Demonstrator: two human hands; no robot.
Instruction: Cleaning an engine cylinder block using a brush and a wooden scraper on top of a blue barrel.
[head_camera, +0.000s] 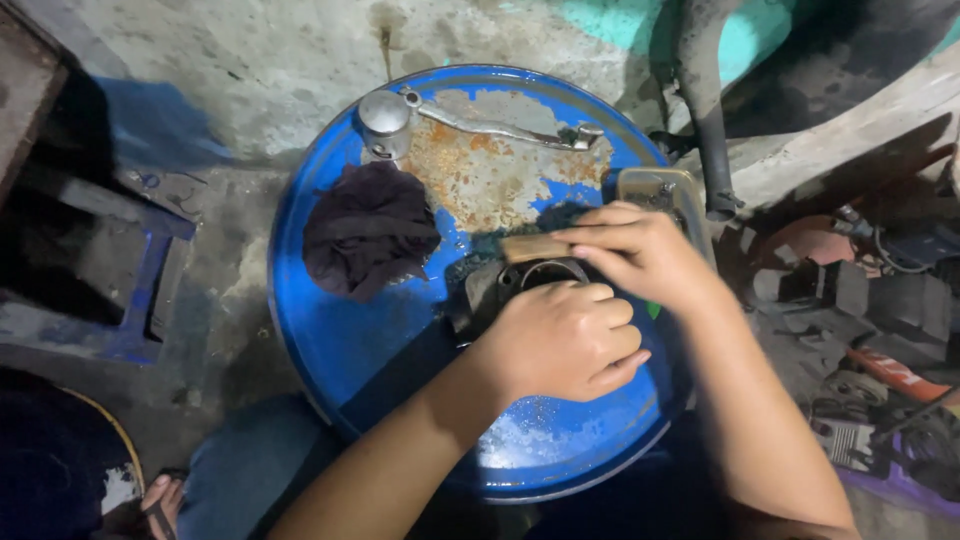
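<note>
While work is done on the blue drum lid (330, 330):
Left hand (560, 340): fist closed over a dark ring-shaped part (545, 272), which is pinned against the lid, apparently for steadiness.
Right hand (640, 250): fingers pinched on a small tan block (530, 247), laid across the part's rim.
Nearby: dark rag (368, 230), metal lever (500, 128), shiny cap (385, 115), set aside.

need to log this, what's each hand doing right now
left hand: closed over the dark metal part on the blue drum.
right hand: closed, fingers pinching a small wooden block.
</note>
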